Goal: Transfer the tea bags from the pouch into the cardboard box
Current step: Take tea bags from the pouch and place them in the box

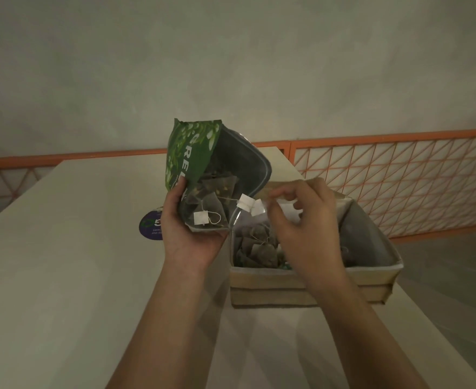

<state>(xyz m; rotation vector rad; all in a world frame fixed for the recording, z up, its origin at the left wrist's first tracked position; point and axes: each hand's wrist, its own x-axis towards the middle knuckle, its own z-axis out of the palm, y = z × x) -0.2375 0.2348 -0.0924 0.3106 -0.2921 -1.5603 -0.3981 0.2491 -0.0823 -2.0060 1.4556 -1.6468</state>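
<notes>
My left hand (191, 237) grips the bottom of a green tea pouch (194, 153), tilted with its open mouth facing me and the box. Several pyramid tea bags (217, 192) with strings and white tags lie inside the pouch. My right hand (304, 220) hovers over the open cardboard box (309, 287), fingertips pinched at white paper tags (249, 204) on strings at the pouch's mouth. More tea bags (259, 248) lie heaped in the left part of the box. My right hand hides part of the box's inside.
The box stands on a pale table (62, 262), near its right edge. A round purple sticker (151, 226) lies on the table behind my left hand. An orange lattice railing (399, 178) runs behind the table, in front of a plain wall.
</notes>
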